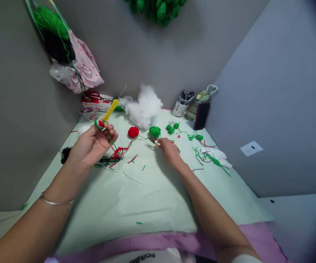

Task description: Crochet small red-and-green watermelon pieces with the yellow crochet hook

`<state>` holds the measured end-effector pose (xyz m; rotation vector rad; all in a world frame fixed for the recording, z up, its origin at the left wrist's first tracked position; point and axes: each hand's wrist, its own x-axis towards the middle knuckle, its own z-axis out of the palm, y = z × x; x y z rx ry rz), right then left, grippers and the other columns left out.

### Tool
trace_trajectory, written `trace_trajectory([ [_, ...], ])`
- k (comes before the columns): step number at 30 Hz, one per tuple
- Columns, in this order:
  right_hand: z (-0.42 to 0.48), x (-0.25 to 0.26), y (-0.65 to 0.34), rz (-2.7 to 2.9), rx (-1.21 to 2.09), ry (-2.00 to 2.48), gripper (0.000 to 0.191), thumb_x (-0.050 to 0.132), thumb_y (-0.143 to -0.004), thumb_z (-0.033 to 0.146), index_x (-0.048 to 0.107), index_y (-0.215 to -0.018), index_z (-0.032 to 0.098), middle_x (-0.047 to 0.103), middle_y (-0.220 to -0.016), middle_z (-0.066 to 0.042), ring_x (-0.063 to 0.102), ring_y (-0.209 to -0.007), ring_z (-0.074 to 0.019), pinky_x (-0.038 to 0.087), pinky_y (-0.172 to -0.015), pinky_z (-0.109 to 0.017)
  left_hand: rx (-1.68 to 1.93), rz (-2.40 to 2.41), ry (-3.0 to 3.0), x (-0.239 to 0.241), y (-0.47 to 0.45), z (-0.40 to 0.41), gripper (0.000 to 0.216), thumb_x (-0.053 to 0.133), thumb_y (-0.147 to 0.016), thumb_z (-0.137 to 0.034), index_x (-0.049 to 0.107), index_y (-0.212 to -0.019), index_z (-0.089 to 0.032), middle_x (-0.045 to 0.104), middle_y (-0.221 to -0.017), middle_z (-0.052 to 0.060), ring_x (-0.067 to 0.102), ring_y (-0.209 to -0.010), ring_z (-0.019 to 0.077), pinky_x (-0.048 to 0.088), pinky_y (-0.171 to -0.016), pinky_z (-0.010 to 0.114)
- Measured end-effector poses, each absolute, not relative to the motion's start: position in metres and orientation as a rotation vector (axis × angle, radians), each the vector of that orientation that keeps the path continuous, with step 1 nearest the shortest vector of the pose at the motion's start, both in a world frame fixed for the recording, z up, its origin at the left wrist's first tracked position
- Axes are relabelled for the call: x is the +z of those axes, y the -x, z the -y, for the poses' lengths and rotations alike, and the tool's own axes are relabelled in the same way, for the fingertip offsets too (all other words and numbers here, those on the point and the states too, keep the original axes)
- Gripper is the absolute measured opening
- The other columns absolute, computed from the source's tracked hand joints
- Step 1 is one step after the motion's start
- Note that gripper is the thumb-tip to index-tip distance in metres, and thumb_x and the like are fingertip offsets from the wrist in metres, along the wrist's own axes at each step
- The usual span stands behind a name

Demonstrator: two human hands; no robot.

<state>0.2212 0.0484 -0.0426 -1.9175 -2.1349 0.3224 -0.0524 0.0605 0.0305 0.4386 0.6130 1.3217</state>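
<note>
Small red-and-green crochet piece (100, 124) is pinched at our left hand's (92, 146) fingertips, raised off the table, fingers curled shut on it. The yellow-handled crochet hook (110, 110) sticks up and away from the same grip, and a green strand hangs down from the piece to the table. Our right hand (169, 150) lies flat and low on the pale green table cover (152, 197), fingertips at a small metallic item (154, 140). We can't tell if it grips it. Just beyond those fingertips: green yarn ball (154, 131), with a red crochet ball (133, 132) between the hands. Red yarn scraps (119, 151) lie under the left hand, black yarn (65, 154) outboard of it. White stuffing (143, 106) is farther back, a pen cup (181, 104) and bottle (199, 104) beyond the right hand.
</note>
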Motion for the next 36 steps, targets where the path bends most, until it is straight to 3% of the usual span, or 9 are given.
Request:
trace_trajectory([
  [6, -0.023, -0.006, -0.187, 2.215, 0.630, 1.448, 0.036, 0.046, -0.102, 0.047, 0.070, -0.106, 0.020, 0.071, -0.090, -0.002, 0.059, -0.074, -0.0141, 0.039, -0.068, -0.024, 1.339, -0.633, -0.510, 0.027, 0.044, -0.053, 0.031, 0.046, -0.098, -0.012, 0.062, -0.071, -0.014, 0.063, -0.071, 0.002, 0.063, -0.065, 0.0103, 0.059, -0.072, 0.024],
  [11, -0.014, -0.001, -0.151, 2.220, 0.594, 1.367, 0.026, 0.062, -0.095, 0.044, 0.074, -0.100, 0.022, 0.070, -0.091, -0.003, 0.060, -0.078, -0.0150, 0.034, -0.067, -0.025, 1.333, -0.680, -0.516, 0.030, 0.033, -0.040, 0.027, 0.054, -0.096, -0.014, 0.061, -0.070, -0.014, 0.063, -0.071, 0.002, 0.063, -0.064, 0.0109, 0.059, -0.073, 0.024],
  [16, -0.020, -0.002, -0.143, 2.245, 0.388, 1.433, 0.026, 0.055, -0.099, 0.044, 0.074, -0.096, 0.027, 0.074, -0.094, -0.002, 0.066, -0.084, -0.0170, 0.037, -0.067, -0.026, 1.341, -0.664, -0.535, 0.036, 0.030, -0.028, 0.025, 0.055, -0.095, -0.014, 0.062, -0.072, -0.014, 0.064, -0.071, 0.002, 0.064, -0.064, 0.0108, 0.059, -0.072, 0.024],
  [21, -0.022, -0.003, -0.176, 2.123, 0.299, 1.583, 0.029, 0.062, -0.096, 0.036, 0.068, -0.117, 0.017, 0.069, -0.115, -0.016, 0.064, -0.107, -0.0274, 0.045, -0.087, -0.036, 1.357, -0.657, -0.520, 0.031, 0.033, -0.022, 0.024, 0.055, -0.096, -0.014, 0.061, -0.073, -0.014, 0.064, -0.071, 0.001, 0.063, -0.064, 0.0093, 0.059, -0.074, 0.023],
  [23, -0.017, -0.008, -0.189, 2.083, 0.314, 1.594, 0.044, 0.069, -0.091, 0.036, 0.061, -0.128, 0.015, 0.066, -0.122, -0.019, 0.060, -0.117, -0.0307, 0.045, -0.096, -0.042, 1.305, -0.663, -0.581, 0.022, 0.028, -0.019, 0.020, 0.063, -0.092, -0.017, 0.061, -0.072, -0.015, 0.064, -0.070, 0.000, 0.063, -0.065, 0.0090, 0.058, -0.074, 0.022],
  [27, -0.002, -0.019, -0.197, 1.731, 1.014, 1.108, 0.060, 0.068, -0.089, 0.042, 0.050, -0.143, 0.023, 0.069, -0.116, -0.009, 0.066, -0.103, -0.0201, 0.052, -0.091, -0.036, 1.104, -0.704, -0.789, -0.002, 0.008, -0.010, 0.019, 0.079, -0.081, -0.026, 0.064, -0.075, -0.015, 0.066, -0.072, 0.001, 0.064, -0.064, 0.0110, 0.056, -0.067, 0.021],
  [31, 0.007, -0.026, -0.186, 1.464, 1.142, 0.874, 0.033, 0.070, -0.086, 0.041, 0.073, -0.114, 0.024, 0.071, -0.091, -0.002, 0.062, -0.077, -0.0138, 0.053, -0.076, -0.029, 1.004, -0.724, -0.870, -0.022, -0.013, -0.004, 0.027, 0.085, -0.076, -0.033, 0.069, -0.077, -0.011, 0.068, -0.073, 0.004, 0.064, -0.065, 0.0125, 0.055, -0.067, 0.022],
  [33, 0.009, -0.028, -0.182, 1.433, 1.011, 0.918, 0.024, 0.066, -0.090, 0.041, 0.078, -0.100, 0.023, 0.071, -0.091, -0.003, 0.060, -0.072, -0.0136, 0.052, -0.074, -0.029, 0.990, -0.708, -0.879, -0.027, -0.021, -0.004, 0.030, 0.085, -0.076, -0.037, 0.071, -0.083, -0.012, 0.070, -0.079, 0.006, 0.066, -0.070, 0.0137, 0.056, -0.070, 0.024],
  [36, 0.009, -0.030, -0.182, 1.401, 0.864, 0.939, 0.024, 0.061, -0.094, 0.040, 0.078, -0.101, 0.024, 0.071, -0.094, -0.004, 0.062, -0.075, -0.0148, 0.053, -0.076, -0.030, 0.994, -0.676, -0.859, -0.032, -0.028, -0.005, 0.030, 0.086, -0.075, -0.036, 0.071, -0.090, -0.014, 0.071, -0.089, 0.005, 0.067, -0.076, 0.0137, 0.057, -0.075, 0.025],
])
